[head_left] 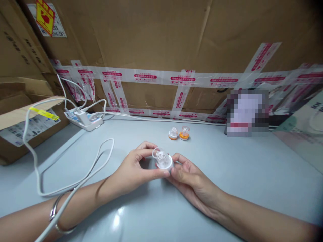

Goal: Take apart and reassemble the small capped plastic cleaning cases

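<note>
- Pieces with clear domed tops: three, all to the right of the power strip (94, 125), one held and two standing on the bench (151, 215).
- Held piece (164, 163): one, white-based, raised between both hands, right of the power strip and nearer the viewer; its clear top leans toward the upper left.
- Standing pieces: two, side by side, farther right of the power strip than near it; one has a white-and-orange base (173, 135), the other an orange base (184, 135).
- Left hand (133, 168): one, fingers parted widely enough to span the base, thumb along its near side and forefinger behind, grasping it.
- Right hand (195, 181): one, thumb and forefinger only slightly parted, gripping the right edge of the same base; the other fingers curl underneath.
- Bracelet (53, 212): silver, on the left wrist, nearer the viewer than the power strip.
- Large carton (151, 40): one, behind the power strip, sealed with printed tape.
</note>
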A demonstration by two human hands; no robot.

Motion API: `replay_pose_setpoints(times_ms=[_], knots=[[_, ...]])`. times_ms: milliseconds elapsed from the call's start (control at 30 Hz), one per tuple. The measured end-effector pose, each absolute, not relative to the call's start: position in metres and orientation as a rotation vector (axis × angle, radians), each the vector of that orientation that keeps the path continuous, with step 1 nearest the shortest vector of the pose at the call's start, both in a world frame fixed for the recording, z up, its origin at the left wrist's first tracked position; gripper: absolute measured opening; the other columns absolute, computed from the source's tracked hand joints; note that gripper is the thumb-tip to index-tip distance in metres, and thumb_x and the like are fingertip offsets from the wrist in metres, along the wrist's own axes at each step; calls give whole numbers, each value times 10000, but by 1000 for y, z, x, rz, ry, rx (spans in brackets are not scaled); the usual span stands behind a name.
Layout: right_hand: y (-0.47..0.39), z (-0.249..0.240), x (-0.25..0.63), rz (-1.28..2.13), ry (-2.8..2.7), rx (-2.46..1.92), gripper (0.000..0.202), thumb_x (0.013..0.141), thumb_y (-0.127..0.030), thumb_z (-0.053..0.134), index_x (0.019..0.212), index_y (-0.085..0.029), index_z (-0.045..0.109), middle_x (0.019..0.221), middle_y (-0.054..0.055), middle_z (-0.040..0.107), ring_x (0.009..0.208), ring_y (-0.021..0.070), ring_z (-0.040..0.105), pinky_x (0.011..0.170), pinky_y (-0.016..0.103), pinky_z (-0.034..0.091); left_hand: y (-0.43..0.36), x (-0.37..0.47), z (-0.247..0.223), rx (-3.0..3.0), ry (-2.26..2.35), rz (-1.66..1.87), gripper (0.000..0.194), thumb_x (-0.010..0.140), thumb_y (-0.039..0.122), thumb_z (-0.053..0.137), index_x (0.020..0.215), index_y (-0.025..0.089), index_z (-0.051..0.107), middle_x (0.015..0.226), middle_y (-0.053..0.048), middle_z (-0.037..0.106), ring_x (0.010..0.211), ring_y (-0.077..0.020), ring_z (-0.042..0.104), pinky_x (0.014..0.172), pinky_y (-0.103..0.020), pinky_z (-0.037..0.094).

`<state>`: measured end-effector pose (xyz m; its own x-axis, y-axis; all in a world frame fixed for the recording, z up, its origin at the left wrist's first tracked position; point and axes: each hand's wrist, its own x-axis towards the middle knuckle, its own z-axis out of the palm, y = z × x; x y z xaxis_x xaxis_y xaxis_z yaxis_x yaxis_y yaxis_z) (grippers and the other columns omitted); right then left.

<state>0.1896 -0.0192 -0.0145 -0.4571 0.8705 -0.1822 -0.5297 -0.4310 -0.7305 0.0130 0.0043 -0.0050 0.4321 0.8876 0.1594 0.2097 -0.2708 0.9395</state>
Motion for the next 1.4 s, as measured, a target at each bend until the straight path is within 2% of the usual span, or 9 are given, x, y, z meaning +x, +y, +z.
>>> replay_pose_setpoints(times_ms=[233, 400, 500, 567, 667, 733, 867, 1067, 1400], knots=[[-19, -14, 190, 1974, -760, -781, 328, 646, -182, 783, 856, -189, 531, 764, -24, 658, 783, 88, 626, 849, 219, 449, 4, 13, -3, 1875, 973, 935, 215, 731, 317, 703, 886, 175, 656, 942, -45, 547, 876, -180, 562, 785, -279, 440], [-17, -13, 190, 1933, -767, -819, 333, 653, -177, 770, 930, -176, 586, 881, 5, 673, 883, 110, 639, 915, 231, 444, 0, 12, -1, 2084, 970, 999, 190, 746, 219, 670, 932, 185, 651, 909, -36, 592, 842, -165, 577, 784, -272, 447], [-17, -14, 189, 1902, -753, -851, 346, 680, -173, 752, 980, -179, 579, 927, 15, 665, 917, 122, 638, 934, 255, 448, 6, 10, -2, 2120, 981, 1019, 163, 734, 181, 659, 895, 163, 653, 911, -45, 617, 858, -171, 586, 796, -271, 450], [-19, -14, 189, 1847, -722, -901, 345, 694, -182, 745, 984, -189, 560, 893, 7, 656, 884, 124, 643, 923, 275, 459, 18, 7, -4, 2079, 1059, 1053, 131, 747, 220, 652, 855, 146, 652, 900, -54, 636, 866, -180, 591, 799, -278, 454], [-23, -12, 188, 1750, -725, -983, 283, 699, -214, 741, 909, -194, 552, 824, -10, 620, 787, 115, 631, 851, 276, 481, 44, 1, -9, 1935, 1194, 1122, 400, 748, 251, 647, 1123, 148, 552, 950, -61, 653, 845, -170, 610, 791, -288, 474], [-26, -10, 187, 1720, -772, -1013, 252, 696, -234, 738, 863, -193, 554, 803, -17, 598, 745, 106, 608, 796, 261, 479, 63, -1, -11, 1945, 1225, 1139, 493, 719, 243, 669, 1173, 150, 504, 933, -65, 653, 859, -183, 611, 772, -293, 469], [-28, -8, 186, 1717, -884, -1019, 237, 685, -256, 734, 822, -191, 552, 784, -22, 582, 703, 101, 579, 728, 247, 449, 92, 4, -16, 1983, 1218, 1138, 446, 674, 235, 703, 1059, 163, 489, 853, -41, 650, 800, -175, 618, 715, -276, 461], [-27, -11, 187, 1717, -975, -994, 218, 704, -276, 710, 816, -183, 549, 787, -13, 587, 707, 109, 571, 729, 265, 428, 108, 20, -29, 2003, 1181, 1121, 357, 677, 247, 704, 914, 170, 449, 814, -35, 643, 728, -149, 608, 657, -248, 462], [-27, -12, 186, 1719, -1011, -996, 204, 714, -287, 700, 812, -180, 556, 791, 1, 603, 724, 121, 572, 742, 279, 423, 109, 19, -40, 2020, 1233, 1125, 401, 687, 272, 688, 997, 184, 449, 832, -37, 631, 777, -175, 592, 713, -279, 453]])
